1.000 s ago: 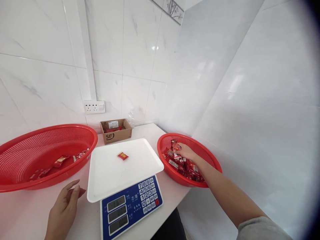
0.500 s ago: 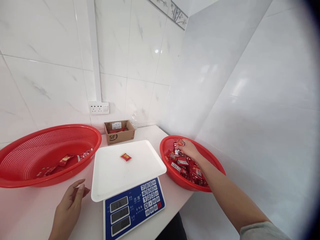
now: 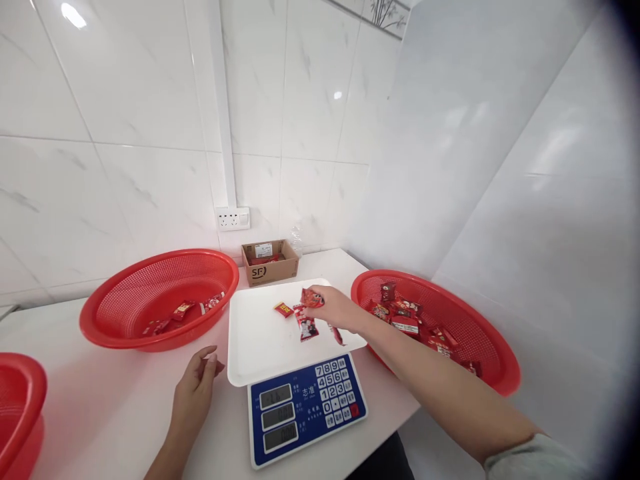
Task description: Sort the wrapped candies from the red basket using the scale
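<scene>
My right hand (image 3: 340,308) is over the white tray (image 3: 260,353) of a digital scale, closed on several small red snack packets (image 3: 306,325). One more packet (image 3: 337,335) hangs or drops below the palm; I cannot tell which. Beside the held ones, a small red packet with yellow print (image 3: 283,309) lies on the tray. My left hand (image 3: 194,385) hovers over the table at the tray's left side, fingers loosely bent with nothing visible in them. The scale's blue keypad panel (image 3: 307,413) faces me.
A red basket (image 3: 480,333) full of packets stands at the right. Another red basket (image 3: 125,293) with a few packets is at the left, and part of a third (image 3: 30,387) shows at the left edge. Behind the tray sits a small cardboard box (image 3: 273,272) against the wall.
My right hand has moved left from the right basket to above the tray, bringing packets along. The view has turned left, bringing the third basket into sight.
</scene>
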